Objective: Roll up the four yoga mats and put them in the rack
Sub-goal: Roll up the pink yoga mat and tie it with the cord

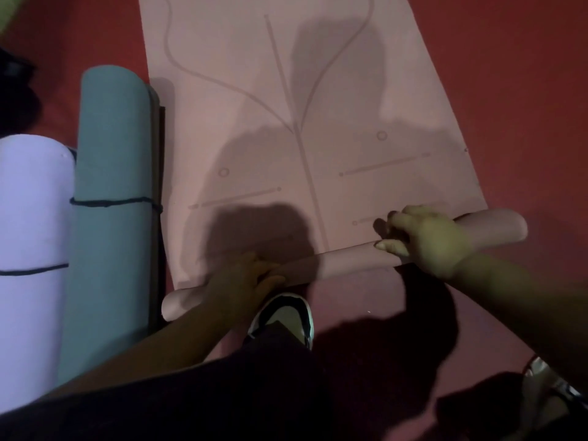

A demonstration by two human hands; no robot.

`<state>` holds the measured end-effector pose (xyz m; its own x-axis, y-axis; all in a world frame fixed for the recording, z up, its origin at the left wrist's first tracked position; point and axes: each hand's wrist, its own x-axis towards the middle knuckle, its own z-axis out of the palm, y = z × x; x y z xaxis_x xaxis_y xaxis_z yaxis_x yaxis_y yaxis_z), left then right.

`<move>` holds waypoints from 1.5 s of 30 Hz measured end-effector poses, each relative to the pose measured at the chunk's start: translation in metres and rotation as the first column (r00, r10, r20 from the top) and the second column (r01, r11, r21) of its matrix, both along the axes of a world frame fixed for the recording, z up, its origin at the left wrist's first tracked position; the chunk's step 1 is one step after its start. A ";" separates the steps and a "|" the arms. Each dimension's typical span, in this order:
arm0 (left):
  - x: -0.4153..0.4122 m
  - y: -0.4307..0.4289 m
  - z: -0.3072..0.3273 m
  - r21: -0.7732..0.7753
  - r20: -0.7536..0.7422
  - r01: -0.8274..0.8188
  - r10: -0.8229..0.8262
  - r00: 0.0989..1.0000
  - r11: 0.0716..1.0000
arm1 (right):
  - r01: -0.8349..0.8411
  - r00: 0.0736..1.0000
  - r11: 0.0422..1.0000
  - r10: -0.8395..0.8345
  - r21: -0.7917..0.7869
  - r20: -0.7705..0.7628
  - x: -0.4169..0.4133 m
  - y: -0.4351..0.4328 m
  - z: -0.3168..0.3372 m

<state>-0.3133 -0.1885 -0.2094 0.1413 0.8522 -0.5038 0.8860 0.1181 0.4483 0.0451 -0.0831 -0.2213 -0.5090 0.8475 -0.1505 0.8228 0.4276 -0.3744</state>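
Note:
A pink yoga mat [286, 106] with printed guide lines lies flat on the red floor and runs away from me. Its near end is wound into a thin roll [346, 259] that crosses the view at a slant. My left hand [245, 278] rests on the roll's left part, fingers laid over its top, in shadow. My right hand [426, 240] lies over the right part, fingers curled round the roll's far side. To the left lie two rolled mats, a teal one [111, 202] and a lilac one [31, 249], each tied with a dark cord.
The red floor [509, 106] surrounds the mat. A dark strip [158, 218] runs between the teal roll and the pink mat. My shoe [283, 316] stands just behind the roll, and a second shoe [547, 386] shows at the lower right. Dark shapes sit at the far left.

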 end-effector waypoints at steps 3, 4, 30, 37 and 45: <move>-0.007 0.009 -0.007 -0.036 0.073 -0.057 0.059 0.996 0.998 | -0.036 0.999 0.984 0.037 0.172 -0.006 0.002 -0.018 0.004; -0.008 0.011 -0.008 -0.047 0.080 -0.071 0.074 0.994 0.996 | -0.042 0.999 0.985 0.042 0.170 0.002 0.005 -0.024 0.005; -0.011 0.019 -0.014 0.179 -0.059 0.112 -0.103 0.993 0.978 | -0.044 0.995 0.976 0.025 0.214 0.092 0.004 -0.036 -0.006; 0.011 -0.007 -0.017 0.423 -0.340 0.153 0.000 0.941 0.893 | -0.067 0.990 0.995 0.057 0.070 0.129 0.005 -0.005 -0.013; -0.007 0.015 -0.015 0.204 -0.250 0.156 -0.103 0.963 0.966 | -0.107 0.987 0.982 0.086 0.153 0.137 0.000 -0.006 -0.001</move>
<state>-0.3204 -0.1739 -0.2244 0.1576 0.9277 -0.3384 0.9705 -0.0822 0.2266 0.0450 -0.0894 -0.2224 -0.5748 0.8136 -0.0876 0.8115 0.5531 -0.1883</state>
